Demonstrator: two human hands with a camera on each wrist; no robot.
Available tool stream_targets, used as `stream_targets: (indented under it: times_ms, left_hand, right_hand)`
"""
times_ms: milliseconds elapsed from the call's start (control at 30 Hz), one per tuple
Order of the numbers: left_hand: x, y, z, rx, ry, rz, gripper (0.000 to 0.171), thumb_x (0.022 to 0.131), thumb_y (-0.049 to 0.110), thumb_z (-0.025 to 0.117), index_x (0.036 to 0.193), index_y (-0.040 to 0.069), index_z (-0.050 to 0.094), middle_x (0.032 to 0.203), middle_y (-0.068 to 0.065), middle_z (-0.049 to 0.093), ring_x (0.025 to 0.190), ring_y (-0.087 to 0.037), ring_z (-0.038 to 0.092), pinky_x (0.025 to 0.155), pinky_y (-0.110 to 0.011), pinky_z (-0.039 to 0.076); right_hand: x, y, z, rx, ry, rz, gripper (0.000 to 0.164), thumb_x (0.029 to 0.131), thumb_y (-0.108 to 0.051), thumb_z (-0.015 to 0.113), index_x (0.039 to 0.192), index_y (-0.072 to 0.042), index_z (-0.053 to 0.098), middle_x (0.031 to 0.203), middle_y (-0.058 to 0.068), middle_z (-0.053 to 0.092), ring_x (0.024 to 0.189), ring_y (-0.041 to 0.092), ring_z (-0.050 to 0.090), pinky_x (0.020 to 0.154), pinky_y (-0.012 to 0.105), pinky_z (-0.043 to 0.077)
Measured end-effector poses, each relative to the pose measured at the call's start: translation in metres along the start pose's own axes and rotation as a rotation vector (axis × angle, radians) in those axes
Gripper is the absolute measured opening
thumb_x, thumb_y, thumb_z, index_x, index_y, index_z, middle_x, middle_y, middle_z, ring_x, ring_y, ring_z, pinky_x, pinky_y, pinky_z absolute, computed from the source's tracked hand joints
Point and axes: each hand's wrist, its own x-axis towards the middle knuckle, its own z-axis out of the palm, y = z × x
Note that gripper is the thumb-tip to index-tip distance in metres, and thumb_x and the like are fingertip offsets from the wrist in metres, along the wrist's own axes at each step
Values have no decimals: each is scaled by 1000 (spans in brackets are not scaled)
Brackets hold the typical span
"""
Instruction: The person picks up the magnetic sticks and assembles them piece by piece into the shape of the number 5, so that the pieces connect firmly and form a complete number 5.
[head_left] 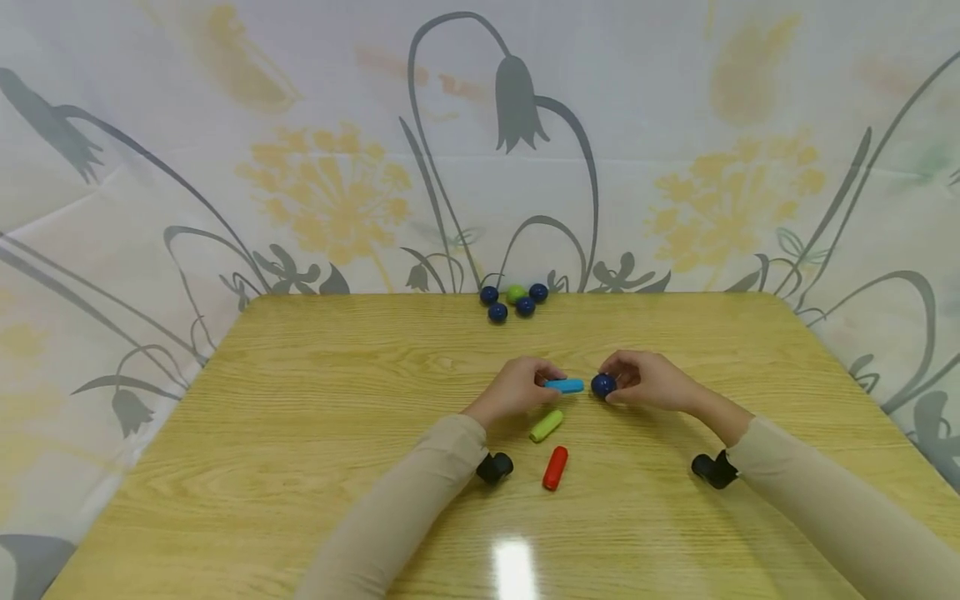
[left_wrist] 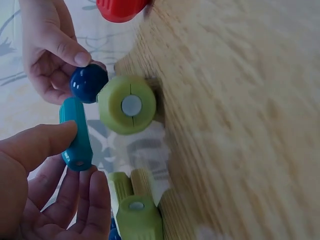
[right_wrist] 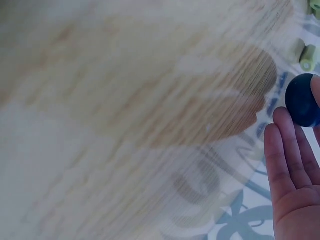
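Dark blue ball [head_left: 603, 386]: smooth, glossy, plastic-looking. Light blue stick [head_left: 571, 386] and red stick [head_left: 555, 468]: plastic-looking, ribbed, some sheen. Table [head_left: 322, 417]: wood grain, glossy, reflects light. Backdrop [head_left: 322, 75]: cloth, matt, lightly creased. Sleeves [head_left: 401, 500]: matt cloth.

From here: lt-blue stick [head_left: 570, 386], dk-blue ball [head_left: 601, 384], yel-grn stick [head_left: 546, 426], red stick [head_left: 555, 468], tan wood-grain table [head_left: 337, 433], whitish cloth [head_left: 637, 50] w/ grey + yel flower print.

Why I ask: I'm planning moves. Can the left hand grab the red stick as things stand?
Probably not immediately: the left hand pinches the blue stick, though the red stick lies uncovered.
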Motion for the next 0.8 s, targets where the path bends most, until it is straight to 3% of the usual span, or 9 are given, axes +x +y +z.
stream_targets:
  times_ms: [467,800]
  left_hand:
    - [9,7,13,60,-45,16,22,86,14,69,108,9,69,99,0,63,87,-11,57,72,-18,46]
    - [12,-4,6,-53,-3,47,22,86,13,68,108,7,67,93,1,62,85,-11,58,70,-21,48]
  right_hand:
    - [-8,-2,0,61,-22,0,31,79,-10,75,104,1,59,95,7,61,81,17,61,70,26,52]
    - [-15,-3,-5,51,-19,34,32,78,-15,77,103,-1,62,93,5,62,82,18,62,72,26,52]
